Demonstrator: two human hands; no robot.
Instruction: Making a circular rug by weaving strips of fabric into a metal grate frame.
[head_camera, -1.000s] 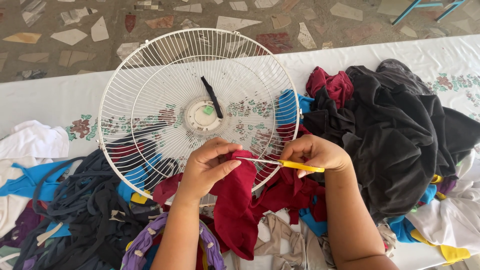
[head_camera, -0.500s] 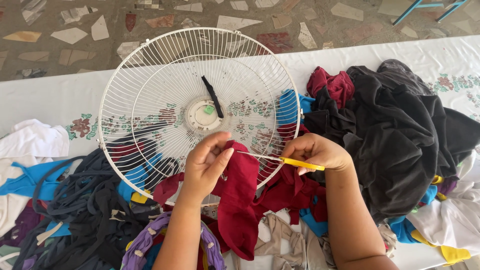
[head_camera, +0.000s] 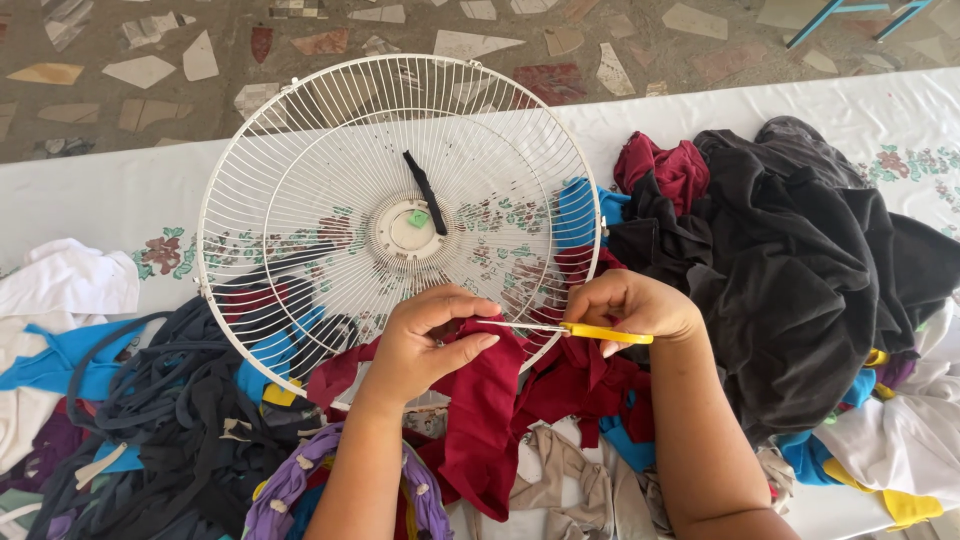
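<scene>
Two hands (head_camera: 430, 345) at red cloth (head_camera: 490, 420); fan guard (head_camera: 400, 215) behind

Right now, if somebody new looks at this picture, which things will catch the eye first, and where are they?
First comes the round white fan grille, lying on the white cloth-covered table above the hands. At its lower edge the left hand pinches a dark red cloth strip, while the right hand holds yellow-handled scissors to it. A big heap of black fabric fills the right side.

Fan grill (head_camera: 300, 200) blocks way just ahead of left hand (head_camera: 425, 340). Black cloth heap (head_camera: 800, 260) crowds right hand (head_camera: 625, 305). Bare white table cover (head_camera: 90, 195) far left, room there.
</scene>
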